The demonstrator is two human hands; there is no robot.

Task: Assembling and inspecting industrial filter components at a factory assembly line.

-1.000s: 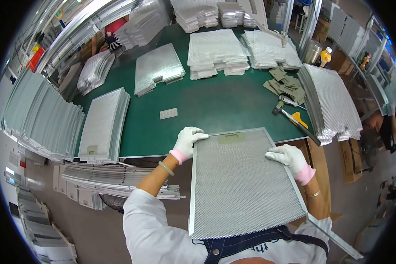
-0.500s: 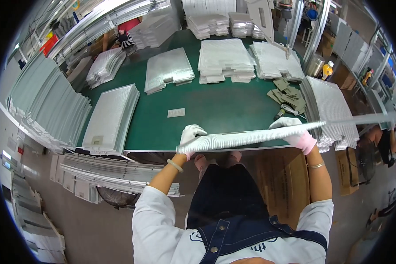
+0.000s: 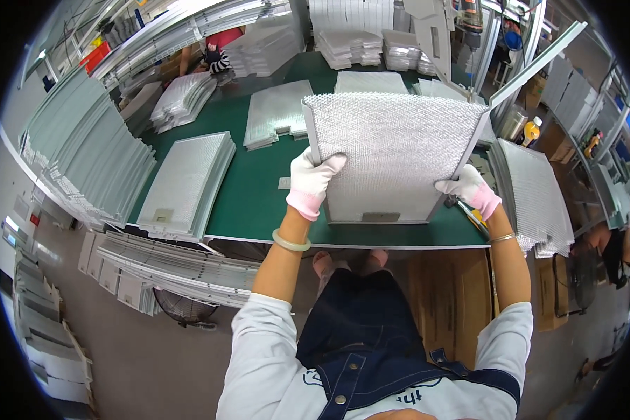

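A silvery metal mesh filter panel (image 3: 395,154) stands tilted up over the table's near edge, with a thin metal frame along its sides and bottom. From its upper right corner a long frame strip (image 3: 539,63) sticks out up and to the right. The panel's top edge shows bare mesh. My left hand (image 3: 308,183), in a white and pink glove, is closed on the left side, thumb on the front face. My right hand (image 3: 472,190), gloved alike, grips the right side lower down. A small dark rectangular plate (image 3: 381,217) sits near the panel's bottom edge.
Stacked framed panels (image 3: 182,183) lie on the green table (image 3: 248,203) at left. More mesh sheets (image 3: 280,108) are piled farther back and at right (image 3: 535,185). A hand tool (image 3: 474,215) lies partly hidden by my right hand. A power driver (image 3: 471,24) hangs at upper right.
The panel has gone from nearly edge-on to upright, showing its broad face. Its protruding strip has swung upward at right. My left hand has risen along the panel's left side.
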